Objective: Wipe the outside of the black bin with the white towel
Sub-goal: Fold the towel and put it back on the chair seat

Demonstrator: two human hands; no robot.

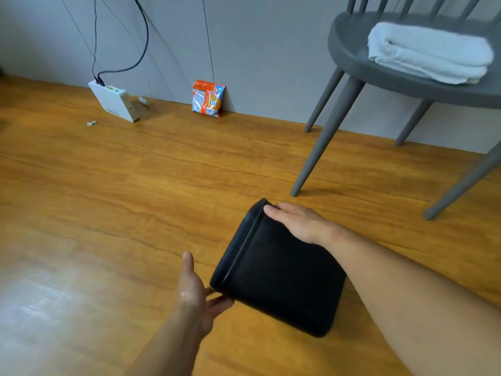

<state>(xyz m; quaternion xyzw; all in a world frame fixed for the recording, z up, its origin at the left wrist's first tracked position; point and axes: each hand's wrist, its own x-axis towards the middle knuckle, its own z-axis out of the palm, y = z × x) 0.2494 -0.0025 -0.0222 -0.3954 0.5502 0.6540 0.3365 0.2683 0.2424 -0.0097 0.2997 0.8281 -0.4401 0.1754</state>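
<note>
The black bin (279, 272) lies on its side on the wooden floor, its rimmed mouth facing left and away. My right hand (296, 221) rests on its upper side near the rim, fingers wrapped over the edge. My left hand (193, 291) sits at the lower corner of the rim, fingertips touching under it, thumb raised. The white towel (431, 52) lies folded on the seat of the grey chair (349, 54) at the upper right, apart from both hands.
The chair's legs (322, 139) stand just beyond the bin. A white router (115, 103) with black cables leans at the wall on the left. An orange and white packet (207, 99) leans against the grey wall. Bare floor stretches left of the bin.
</note>
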